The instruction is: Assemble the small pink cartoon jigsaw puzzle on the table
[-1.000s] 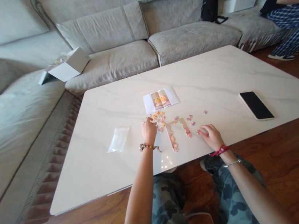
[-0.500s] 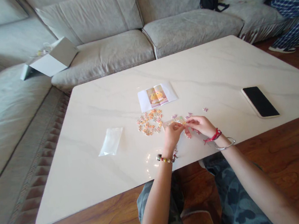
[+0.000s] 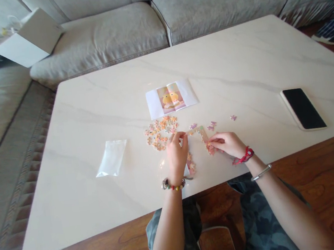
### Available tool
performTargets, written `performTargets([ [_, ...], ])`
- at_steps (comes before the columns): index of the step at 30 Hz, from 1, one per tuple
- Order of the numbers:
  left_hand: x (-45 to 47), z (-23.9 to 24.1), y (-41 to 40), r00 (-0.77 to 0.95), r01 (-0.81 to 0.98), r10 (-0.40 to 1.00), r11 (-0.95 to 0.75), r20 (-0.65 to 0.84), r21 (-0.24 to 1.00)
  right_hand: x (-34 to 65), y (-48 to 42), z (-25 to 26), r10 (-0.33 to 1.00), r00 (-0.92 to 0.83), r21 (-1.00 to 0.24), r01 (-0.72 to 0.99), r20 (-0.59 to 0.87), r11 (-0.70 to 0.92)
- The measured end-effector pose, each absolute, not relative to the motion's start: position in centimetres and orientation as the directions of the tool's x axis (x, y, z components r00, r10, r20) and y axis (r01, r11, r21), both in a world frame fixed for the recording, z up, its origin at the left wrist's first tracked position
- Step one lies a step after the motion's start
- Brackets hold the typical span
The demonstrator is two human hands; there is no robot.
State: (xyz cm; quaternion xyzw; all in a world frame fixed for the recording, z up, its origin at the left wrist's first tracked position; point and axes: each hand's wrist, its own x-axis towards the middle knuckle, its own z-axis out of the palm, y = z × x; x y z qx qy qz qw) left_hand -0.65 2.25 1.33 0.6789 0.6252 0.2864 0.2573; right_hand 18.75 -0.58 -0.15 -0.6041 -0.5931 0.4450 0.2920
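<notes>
Head view looks down on a pale marble-patterned table (image 3: 105, 215) with a person seated at its near edge, both forearms reaching forward. The left hand (image 3: 177, 154) rests over the left corner of a joined strip of puzzle pieces (image 3: 200, 133) — an angular, frame-like run of pink and cream pieces lying flat on the table. Its fingertips are pressed together at the strip's top left end, beside a loose heap of puzzle pieces (image 3: 160, 132); whether this grip pinches a single piece is too small to tell. The right hand (image 3: 228, 145) lies at the strip's right end, fingers curled and touching the lower tip of that arm; its grip looks pressed onto the pieces rather than spread.

A few stray pieces (image 3: 211, 125) sit just beyond the strip, and one more (image 3: 233, 117) lies farther right. Behind the heap is a printed reference picture (image 3: 171, 98) on white paper, showing a yellow figure. A clear plastic bag (image 3: 112, 157) lies flat to the left, well apart from the hands. A black phone (image 3: 304, 108) rests face up near the table's right edge.

A grey sofa (image 3: 100, 35) wraps around the far side, with a white box (image 3: 28, 38) on its cushion — the floor is dark wood.
</notes>
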Motion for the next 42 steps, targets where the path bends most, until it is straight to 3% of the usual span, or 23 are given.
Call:
performTargets([
  [5, -0.4, 0.3, 2.1, 0.128, 0.725, 0.975, -0.216, 0.181, 0.654, 19.1, -0.6, -0.3, 0.967, -0.125, -0.879, 0.455, -0.22, -0.141],
  [13, -0.4, 0.2, 2.8, 0.142, 0.671, 0.953, -0.293, 0.27, 0.682, 19.7, -1.2, 0.6, 0.926, -0.207, -0.93, 0.261, -0.315, -0.258],
  [20, -0.3, 0.2, 2.8, 0.208, 0.653, 0.938, -0.344, 0.277, 0.675, 19.5, -0.6, 0.6, 0.971, -0.211, -0.883, 0.47, -0.112, 0.0],
  [35, -1.3, -0.3, 3.0, 0.24, 0.691, 0.931, -0.364, 0.276, 0.625, 18.8, -0.8, 0.6, 0.971, -0.239, -0.775, 0.62, -0.034, 0.125],
  [42, -0.7, 0.0, 2.9, 0.428, 0.683, 0.86, -0.509, 0.279, 0.524, 18.4, -0.8, 0.6, 0.955, -0.29, -0.721, 0.648, 0.064, 0.245],
])
